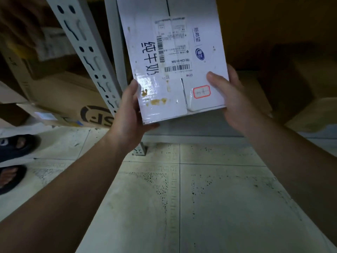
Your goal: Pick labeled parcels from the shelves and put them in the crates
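I have the white labeled parcel (pixel 173 57) held up between both hands in front of the shelf upright (pixel 87 52): my left hand (pixel 130 114) grips its lower left corner, my right hand (pixel 231 95) clasps the lower right edge, thumb on the face. I judge this the pick step, parcel clear of the shelf. No crate is in view, so next I must turn and find one.

Both arms outstretched; left hand (pixel 130 114) and right hand (pixel 231 94) gripping white parcel (pixel 173 57) by opposite edges.
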